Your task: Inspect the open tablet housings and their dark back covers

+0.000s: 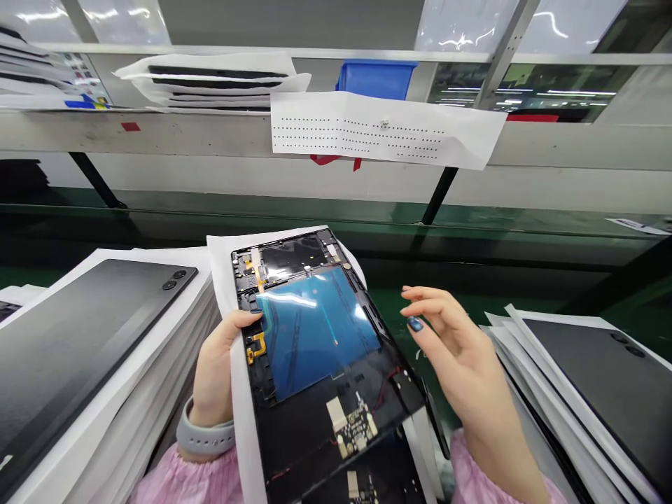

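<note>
In the middle of the head view is an opened tablet housing (pixel 294 427), black inside, with a shiny blue film (pixel 320 329), a small circuit board (pixel 354 427), thin red wires and yellow flex cables. It lies tilted on a white paper sheet (pixel 244 406). My left hand (pixel 218 371) grips its left edge, thumb on top and the other fingers hidden underneath. My right hand (pixel 451 343) hovers off the right edge, apart from the housing, its fingers bent and spread with nothing visible in them. Part of another similar housing (pixel 386 469) shows below.
To the left stands a tall stack of paper sheets with a dark tablet back cover (pixel 99 329) on top. Another stack with a dark cover (pixel 593 378) stands at the right. A shelf beam (pixel 199 133) ahead bears papers, a blue bin (pixel 375 78) and a hanging perforated sheet (pixel 383 129).
</note>
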The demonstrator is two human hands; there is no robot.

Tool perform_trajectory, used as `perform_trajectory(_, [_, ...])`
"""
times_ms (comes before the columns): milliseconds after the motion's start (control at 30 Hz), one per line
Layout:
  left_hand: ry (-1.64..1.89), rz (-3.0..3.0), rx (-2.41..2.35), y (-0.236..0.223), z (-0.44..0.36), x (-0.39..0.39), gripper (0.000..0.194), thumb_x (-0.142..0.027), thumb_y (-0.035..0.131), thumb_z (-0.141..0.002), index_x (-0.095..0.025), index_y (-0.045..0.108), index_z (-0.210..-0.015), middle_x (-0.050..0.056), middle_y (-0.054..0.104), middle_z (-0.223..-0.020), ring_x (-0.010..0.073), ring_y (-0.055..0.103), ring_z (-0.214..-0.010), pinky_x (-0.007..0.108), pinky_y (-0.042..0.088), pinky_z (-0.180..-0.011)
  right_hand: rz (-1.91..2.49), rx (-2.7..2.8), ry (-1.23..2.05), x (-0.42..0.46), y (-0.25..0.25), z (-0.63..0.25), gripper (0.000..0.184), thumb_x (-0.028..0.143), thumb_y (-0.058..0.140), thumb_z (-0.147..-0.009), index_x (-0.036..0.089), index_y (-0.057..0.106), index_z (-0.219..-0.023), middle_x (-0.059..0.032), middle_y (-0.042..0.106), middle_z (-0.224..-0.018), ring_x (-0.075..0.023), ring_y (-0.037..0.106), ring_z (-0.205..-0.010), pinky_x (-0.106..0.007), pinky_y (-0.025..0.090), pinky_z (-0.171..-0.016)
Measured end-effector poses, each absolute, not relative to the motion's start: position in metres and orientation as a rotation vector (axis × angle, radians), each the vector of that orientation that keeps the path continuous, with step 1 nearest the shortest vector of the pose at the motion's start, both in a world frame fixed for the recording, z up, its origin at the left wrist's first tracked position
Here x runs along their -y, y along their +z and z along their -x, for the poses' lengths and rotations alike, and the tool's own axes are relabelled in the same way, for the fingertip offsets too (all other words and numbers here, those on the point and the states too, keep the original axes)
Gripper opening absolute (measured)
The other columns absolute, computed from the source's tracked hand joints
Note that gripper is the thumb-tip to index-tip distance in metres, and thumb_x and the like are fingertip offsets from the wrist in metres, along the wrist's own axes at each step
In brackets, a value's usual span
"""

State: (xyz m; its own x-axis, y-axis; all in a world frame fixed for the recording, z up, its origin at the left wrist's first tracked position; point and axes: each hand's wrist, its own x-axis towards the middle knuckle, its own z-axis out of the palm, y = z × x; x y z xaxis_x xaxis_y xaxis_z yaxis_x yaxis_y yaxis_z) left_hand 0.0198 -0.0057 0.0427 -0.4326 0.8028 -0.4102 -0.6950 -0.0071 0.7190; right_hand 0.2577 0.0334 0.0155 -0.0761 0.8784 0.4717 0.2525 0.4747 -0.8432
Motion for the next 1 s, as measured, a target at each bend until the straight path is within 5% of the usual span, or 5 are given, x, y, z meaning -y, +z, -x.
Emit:
perform_trajectory(200, [1.666, -0.218, -1.165, 0.05, -0.028, 0.011, 0.027, -0.005, 0.061, -0.078, -0.018, 0.069, -0.055, -0.002, 0.07, -0.047, 0.0221, 0.073, -0.05, 0.029, 0.065, -0.055, 0.844, 1.418, 1.38, -0.047, 0.013, -0.253, 0.02, 0.042, 0.073, -0.088, 0.024, 0.069, -0.08, -0.0019, 0.063, -0.119, -0.0185, 0.062, -0.101, -0.026, 0.05, -0.083])
perform_trajectory(367, [1.609, -0.219, -1.124, 0.054, -0.032, 0.013, 0.028, -0.006, 0.058, -0.077, -0.018, 0.069, -0.054, -0.002, 0.069, -0.045, 0.0216, 0.072, -0.048, 0.029, 0.064, -0.052, 0.734, 1.291, 1.648, -0.041, 0.017, -0.249, 0.013, 0.034, 0.077, -0.087, 0.024, 0.071, -0.082, 0.0037, 0.062, -0.077, -0.0085, 0.055, -0.062, -0.017, 0.047, -0.058])
perform_trajectory(567, [1.518, -0.204, -0.954, 0.042, -0.025, 0.012, 0.027, -0.009, 0.055, -0.078, -0.016, 0.073, -0.06, 0.007, 0.076, -0.058, 0.0329, 0.079, -0.077, 0.045, 0.065, -0.079, 0.715, 1.183, 1.709, -0.041, 0.02, -0.249, 0.013, 0.031, 0.082, -0.082, 0.024, 0.074, -0.09, 0.002, 0.072, -0.085, -0.0107, 0.068, -0.068, -0.018, 0.056, -0.064])
perform_trajectory(800, [1.32, -0.372, -0.672, 0.022, -0.014, 0.007, 0.018, -0.029, 0.084, -0.066, -0.015, 0.081, -0.077, 0.007, 0.081, -0.074, 0.0363, 0.078, -0.082, 0.046, 0.064, -0.082, 0.804, 1.083, 1.681, -0.048, 0.02, -0.252, 0.055, 0.029, 0.086, -0.075, 0.031, 0.062, -0.125, -0.0013, 0.078, -0.094, -0.0184, 0.075, -0.072, -0.026, 0.061, -0.063])
perform_trajectory(1000, [1.264, -0.392, -0.71, 0.027, -0.022, 0.006, 0.031, -0.031, 0.09, -0.056, -0.014, 0.082, -0.08, 0.006, 0.081, -0.072, 0.0345, 0.078, -0.078, 0.041, 0.065, -0.078, 0.837, 1.058, 1.825, -0.05, 0.016, -0.253, 0.024, 0.034, 0.085, -0.077, 0.022, 0.08, -0.096, -0.0043, 0.08, -0.084, -0.0194, 0.076, -0.071, -0.025, 0.062, -0.067])
